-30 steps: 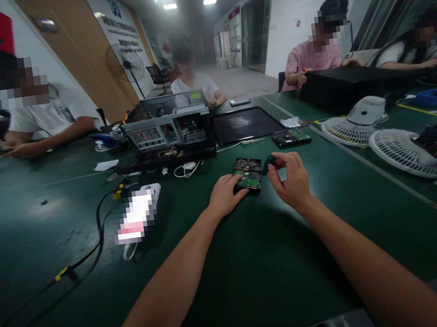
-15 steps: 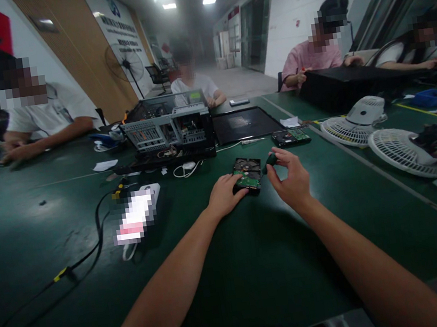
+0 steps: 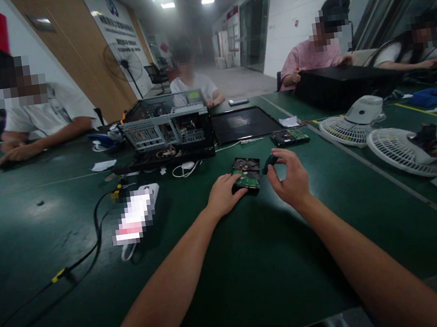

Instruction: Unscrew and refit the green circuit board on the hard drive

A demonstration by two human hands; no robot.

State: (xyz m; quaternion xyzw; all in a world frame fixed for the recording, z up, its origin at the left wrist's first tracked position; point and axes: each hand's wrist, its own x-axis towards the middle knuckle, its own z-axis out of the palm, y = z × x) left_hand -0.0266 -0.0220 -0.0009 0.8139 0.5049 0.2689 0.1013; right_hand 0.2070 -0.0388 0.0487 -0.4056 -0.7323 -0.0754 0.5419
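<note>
A hard drive [image 3: 247, 166] lies on the green table with its circuit board side up. My left hand [image 3: 224, 195] grips its left and near edges, fingers over the green board and thumb along the near side. Just to the right, my right hand [image 3: 289, 175] pinches a small screwdriver [image 3: 269, 163] by its short dark handle. The handle is tilted, and its tip points down toward the drive's right edge. Whether the tip touches a screw is too small to make out.
An opened computer case [image 3: 166, 130] stands beyond my hands, beside its black side panel [image 3: 243, 124]. Farther right are a second hard drive [image 3: 290, 137] and white fan parts [image 3: 396, 153]. A lit phone [image 3: 136, 214] and black cable [image 3: 97, 227] lie left. Several people sit around the table.
Both hands hold nearly the same pose on the drive and screwdriver. The view has shifted very slightly.
</note>
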